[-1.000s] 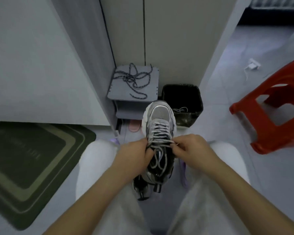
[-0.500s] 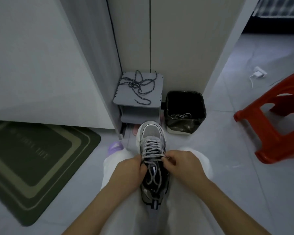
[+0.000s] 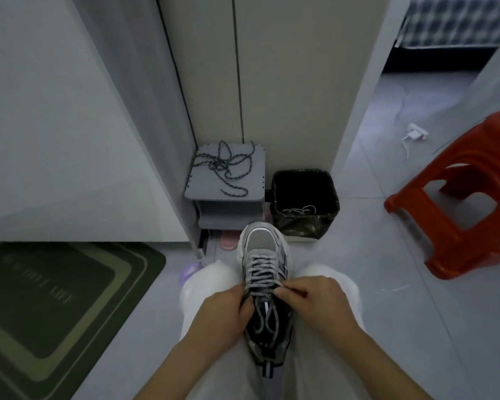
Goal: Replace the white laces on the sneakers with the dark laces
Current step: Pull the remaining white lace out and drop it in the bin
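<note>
A grey and white sneaker (image 3: 262,249) lies on the person's lap, between thighs in pale trousers (image 3: 205,284), with its toe pointing away and past the knees. The white lace (image 3: 261,272) is threaded across the lower rows of eyelets. Its loose ends curl over the dark tongue towards the heel.

The left hand (image 3: 223,313) grips the sneaker's left side at the upper eyelets, its fingers (image 3: 241,293) curled against the upper. Whether they also catch the lace cannot be told. The right hand (image 3: 315,301) is at the opposite side, with thumb and forefinger pressed together, pinching the white lace just beside the top laced row.

The dark laces (image 3: 224,167) lie in a loose tangle on top of a small grey shelf unit (image 3: 251,189) against the wall. They are spread from its far-left corner towards its near edge, well apart from the sneaker.

Just right of the unit stands a black bin (image 3: 329,197) with another white lace (image 3: 299,210) at its bottom. On the floor (image 3: 387,298) a red stool (image 3: 459,220) stands at the right and a green mat (image 3: 55,298) lies at the left.
</note>
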### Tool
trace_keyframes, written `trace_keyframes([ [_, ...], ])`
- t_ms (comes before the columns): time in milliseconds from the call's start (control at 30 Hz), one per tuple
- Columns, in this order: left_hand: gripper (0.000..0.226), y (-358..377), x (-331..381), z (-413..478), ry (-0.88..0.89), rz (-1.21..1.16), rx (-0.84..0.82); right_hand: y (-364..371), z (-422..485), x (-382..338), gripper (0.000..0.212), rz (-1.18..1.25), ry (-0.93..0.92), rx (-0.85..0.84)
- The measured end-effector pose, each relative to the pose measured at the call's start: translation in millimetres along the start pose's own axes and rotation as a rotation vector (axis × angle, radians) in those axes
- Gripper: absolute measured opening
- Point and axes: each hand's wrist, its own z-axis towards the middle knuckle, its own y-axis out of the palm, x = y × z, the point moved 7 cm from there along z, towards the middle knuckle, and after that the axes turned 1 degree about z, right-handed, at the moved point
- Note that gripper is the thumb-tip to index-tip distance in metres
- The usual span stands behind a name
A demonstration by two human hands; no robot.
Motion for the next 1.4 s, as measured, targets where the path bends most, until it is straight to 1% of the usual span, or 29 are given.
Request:
trace_keyframes([
  [33,0.046,1.0,0.7,0.2,0.003,-0.005,0.008,-3.1,-0.3,1.1,0.016,0.048,0.012,0.034],
  [100,0.041,2.3,2.1,0.6,0.009,0.012,0.037,-8.2,-0.8,3.6,0.011,0.122,0.037,0.094],
  [233,0.03,3.6,9.3,5.1,0.006,0.016,0.048,-2.4,0.6,2.0,0.01,0.048,0.034,0.015],
  [333,0.024,5.7,12.4,5.6,-0.004,-0.007,0.036,-2.2,0.0,0.0,0.012,0.055,-0.003,0.012],
  [400,0.024,5.2,12.3,2.3,-0.014,-0.004,0.049,-4.1,-2.4,-1.5,0.018,0.097,0.011,0.035],
  [533,0.026,0.0,14.1,0.0,-0.017,0.078,0.044,-10.6,4.0,-9.2,0.015,0.167,0.046,0.08],
  [633,0.027,-3.7,11.9,3.0,-0.031,0.11,0.006,-8.8,18.2,-22.1,0.015,0.146,0.006,0.047],
  [700,0.029,-6.5,7.6,4.5,-0.041,0.127,0.001,-2.0,26.7,-27.1,0.016,0.166,0.011,0.003],
  [833,0.035,-4.8,-3.6,3.5,-0.068,0.128,-0.044,2.7,27.1,-13.5,0.014,0.337,0.094,-0.01],
  [933,0.039,-4.2,-4.2,-1.8,-0.08,0.174,-0.02,3.7,16.0,-3.9,0.019,0.224,0.087,-0.042],
  [1000,0.039,-1.7,-2.6,-5.8,-0.089,0.196,0.002,2.4,14.1,-6.0,0.022,0.13,0.042,0.0],
  [1067,0.042,3.4,2.3,-10.4,-0.1,0.182,0.005,-2.6,15.7,-12.1,0.029,0.04,0.019,0.038],
  [1133,0.047,6.7,3.2,-13.3,-0.107,0.175,0.031,-14.7,19.1,-18.3,0.028,0.07,0.019,0.064],
  [1233,0.04,-3.0,9.6,-14.5,-0.059,0.254,0.101,-40.3,26.7,-30.1,0.024,0.152,-0.011,0.123],
  [1267,0.038,-8.6,13.1,-13.8,-0.007,0.268,0.166,-44.3,28.5,-33.6,0.023,0.155,-0.026,0.126],
  [1300,0.035,-12.8,17.7,-13.2,0.063,0.267,0.229,-44.0,29.1,-35.6,0.023,0.153,-0.029,0.112],
  [1333,0.031,-18.9,23.4,-13.5,0.11,0.214,0.279,-39.5,28.4,-35.5,0.022,0.149,-0.018,0.082],
  [1400,0.022,-22.5,34.6,-11.2,0.147,0.168,0.26,-24.7,23.7,-28.4,0.015,0.199,0.036,0.017],
])
